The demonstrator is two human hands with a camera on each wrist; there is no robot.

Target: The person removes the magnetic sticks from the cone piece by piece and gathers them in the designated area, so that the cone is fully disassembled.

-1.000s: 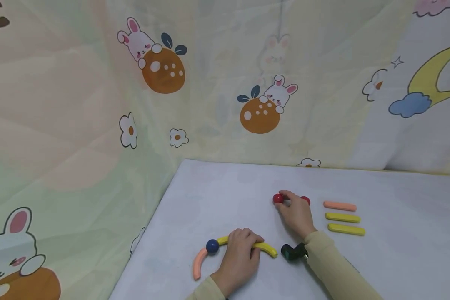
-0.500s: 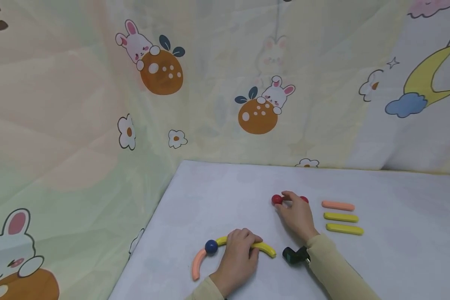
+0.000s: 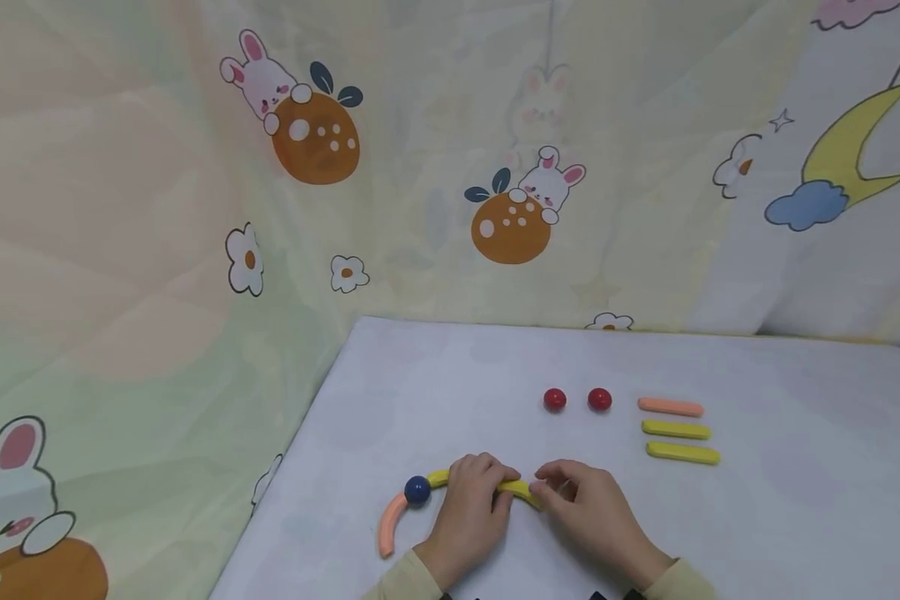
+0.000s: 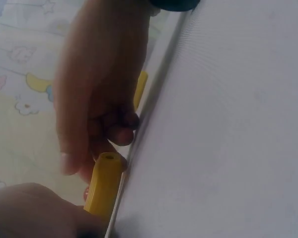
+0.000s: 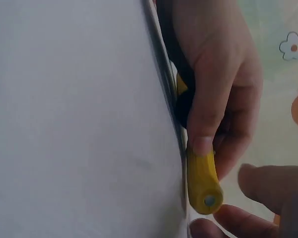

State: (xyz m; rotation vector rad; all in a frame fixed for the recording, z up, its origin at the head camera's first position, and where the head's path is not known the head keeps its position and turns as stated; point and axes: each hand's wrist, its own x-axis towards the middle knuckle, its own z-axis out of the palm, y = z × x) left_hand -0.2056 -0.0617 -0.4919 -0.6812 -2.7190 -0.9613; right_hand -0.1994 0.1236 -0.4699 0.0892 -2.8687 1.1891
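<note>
In the head view, my left hand point(image 3: 471, 512) pinches a curved yellow toy rod point(image 3: 521, 490) and covers its middle. Past my fingers, the yellow end meets a dark blue ball point(image 3: 417, 491), which joins a curved pink rod point(image 3: 392, 525). My right hand point(image 3: 596, 512) is at the rod's free right end, thumb and fingers apart. The right wrist view shows a round silvery spot on the end face of this yellow rod point(image 5: 201, 171), with right fingertips point(image 5: 246, 218) close by. I see nothing held in the right hand.
Two red balls point(image 3: 600, 400) lie apart behind the hands on the white table point(image 3: 810, 483). To their right, a straight pink rod point(image 3: 671, 407) and two straight yellow rods point(image 3: 682, 453) lie in a row. A printed cloth point(image 3: 420, 208) hangs behind the table.
My right hand has left the red balls and come toward me, to the free end of the curved yellow rod. Both balls stay on the table. The left hand keeps its hold.
</note>
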